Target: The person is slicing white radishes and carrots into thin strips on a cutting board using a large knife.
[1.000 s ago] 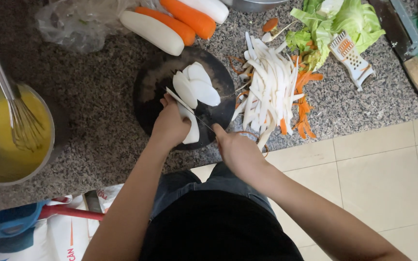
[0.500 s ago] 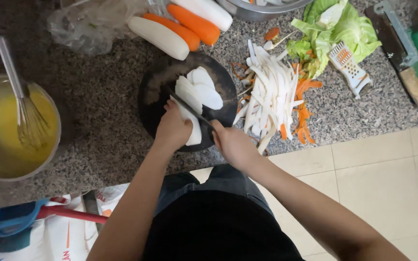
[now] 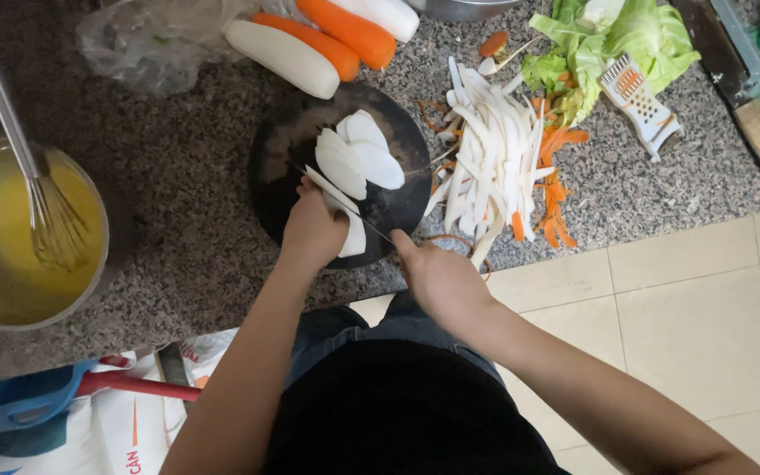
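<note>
Left hand point(image 3: 312, 230) curled down on a white radish piece point(image 3: 354, 236), pinning it to the round dark cutting board point(image 3: 288, 145). Right hand point(image 3: 437, 280) closed around a knife handle; thin blade point(image 3: 345, 204) lies diagonally across the radish piece, just beside left fingertips. Cut white slices point(image 3: 358, 157) stacked overlapping on the board, just beyond the blade. Board sits on speckled granite surface point(image 3: 178, 220), near its front edge. Right of board: heap of white radish strips point(image 3: 490, 167) mixed with orange carrot peelings point(image 3: 556, 189). Farther right: green cabbage leaves point(image 3: 626, 40), small white grater point(image 3: 639, 101) beside them. Beyond board: whole peeled white radish point(image 3: 281, 57), two carrots point(image 3: 336, 35) touching it, clear plastic bag point(image 3: 147, 44) to the left. Far left: metal bowl point(image 3: 98, 255) of yellow liquid, whisk point(image 3: 41, 202) resting in it.
</note>
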